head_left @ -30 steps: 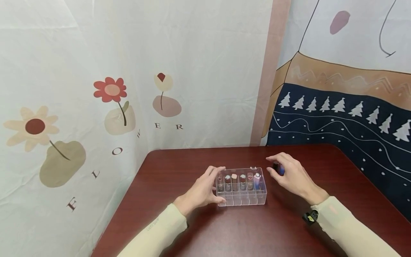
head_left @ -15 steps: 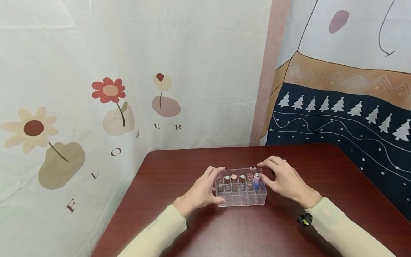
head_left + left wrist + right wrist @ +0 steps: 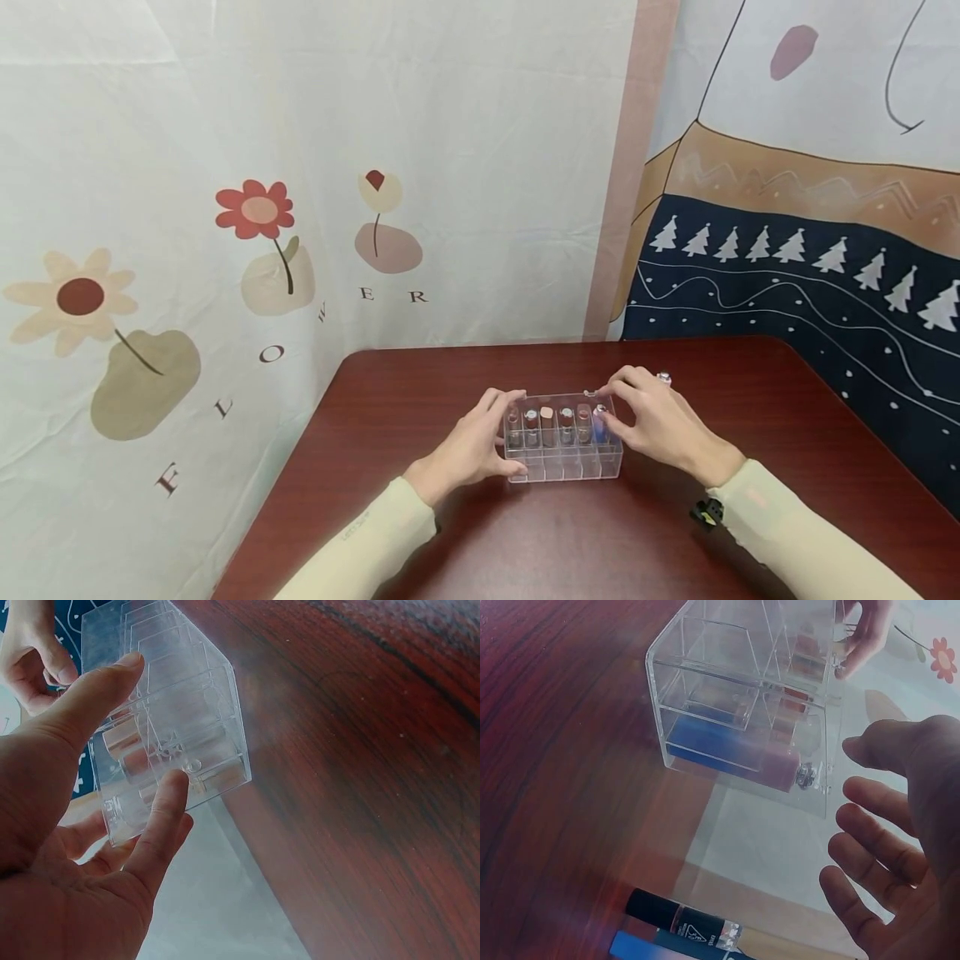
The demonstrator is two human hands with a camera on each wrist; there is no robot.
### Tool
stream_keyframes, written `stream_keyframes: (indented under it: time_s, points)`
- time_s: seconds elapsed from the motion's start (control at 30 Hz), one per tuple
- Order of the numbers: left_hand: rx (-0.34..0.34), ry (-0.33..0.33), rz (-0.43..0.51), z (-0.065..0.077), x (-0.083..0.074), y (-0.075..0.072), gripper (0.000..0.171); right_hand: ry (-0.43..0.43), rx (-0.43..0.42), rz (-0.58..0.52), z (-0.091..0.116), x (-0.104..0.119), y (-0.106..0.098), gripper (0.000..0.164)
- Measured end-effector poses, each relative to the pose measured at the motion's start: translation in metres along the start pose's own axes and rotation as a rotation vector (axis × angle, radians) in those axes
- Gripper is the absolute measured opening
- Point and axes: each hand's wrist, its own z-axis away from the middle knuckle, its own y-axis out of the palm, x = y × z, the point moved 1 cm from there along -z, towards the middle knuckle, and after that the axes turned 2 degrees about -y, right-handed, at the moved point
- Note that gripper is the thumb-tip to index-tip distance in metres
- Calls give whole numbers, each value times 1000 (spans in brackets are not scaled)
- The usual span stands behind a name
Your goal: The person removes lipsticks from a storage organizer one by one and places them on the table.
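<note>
A clear plastic lipstick organizer [image 3: 564, 467] stands on the table, its back row of slots holding several upright tubes. My left hand [image 3: 468, 440] grips its left end, thumb at the front and fingers round the side and back. At the right end is a blue-to-pink tube [image 3: 727, 754] with a silvery knob. My right hand [image 3: 663, 423] hovers close by this end, thumb and fingertips near the tube's top. In the right wrist view its fingers are spread loosely and hold nothing. The organizer's front row [image 3: 180, 697] has bare compartments.
A black-capped tube [image 3: 682, 919] and a blue tube [image 3: 667, 949] lie on the dark red tabletop [image 3: 480, 542] beyond the organizer's right end. Mostly, my right hand hides them in the head view. Printed cloth [image 3: 480, 167] hangs behind the table.
My right hand has moved left, from beside the dark and blue tubes to the organizer's right end. The left hand keeps its grip, and the organizer stays in place.
</note>
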Motion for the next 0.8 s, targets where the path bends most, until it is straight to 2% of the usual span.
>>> stream_keyframes:
  time_s: [0.4, 0.8]
  points:
    - [-9, 13, 6, 1, 0, 0, 115, -30, 7, 51, -2, 3, 4, 30]
    - [-16, 19, 15, 1, 0, 1, 115, 29, 55, 55, -3, 7, 7, 26]
